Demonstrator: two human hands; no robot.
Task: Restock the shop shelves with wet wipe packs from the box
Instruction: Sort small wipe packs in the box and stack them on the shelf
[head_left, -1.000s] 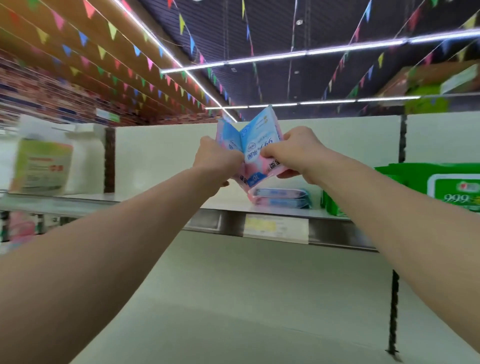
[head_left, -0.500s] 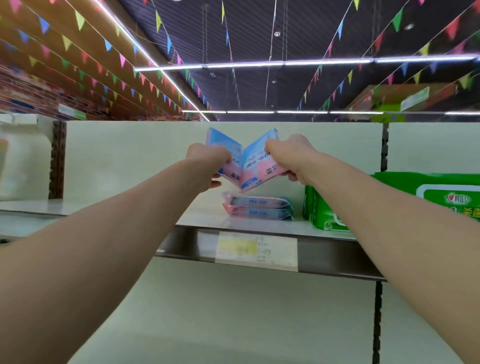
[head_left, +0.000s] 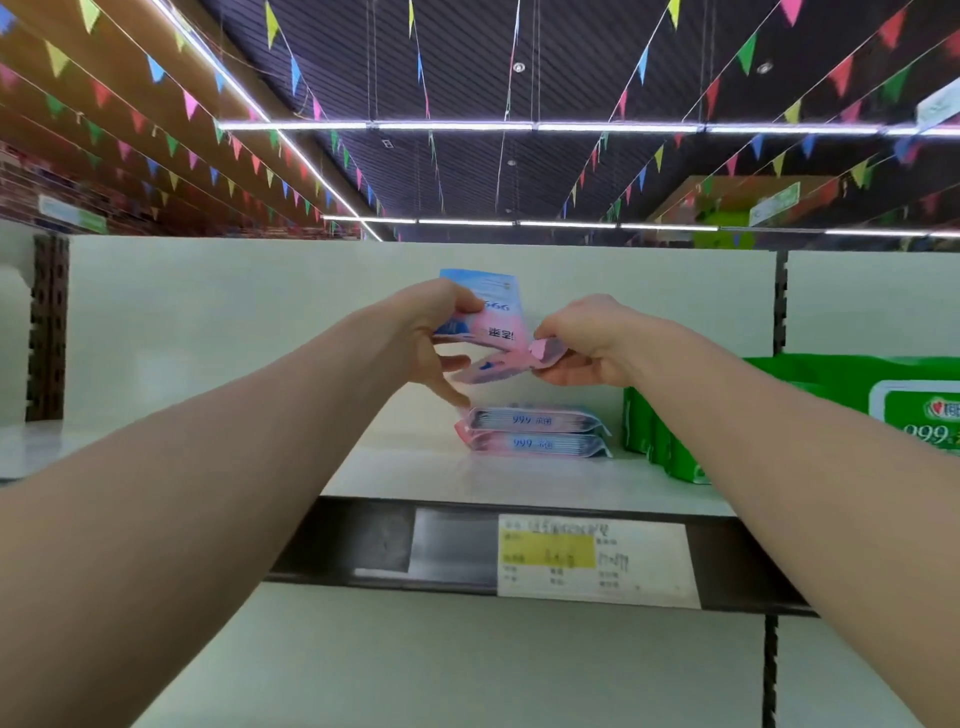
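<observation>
An upright pack is clasped in the left hand's grip; a flatter pack is pinched at its end by the right hand. Both are held above stacked packs on the shelf.

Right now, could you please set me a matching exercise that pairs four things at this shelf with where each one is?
Things:
1. upright pack
2. lower pack
3. stacked pair
4. green packs

Places:
A. on the shelf, right of the stacked pair
B. pinched by the right hand
C. held in the left hand
D. lying on the shelf below both hands

Pairs: 1-C, 2-B, 3-D, 4-A
</observation>
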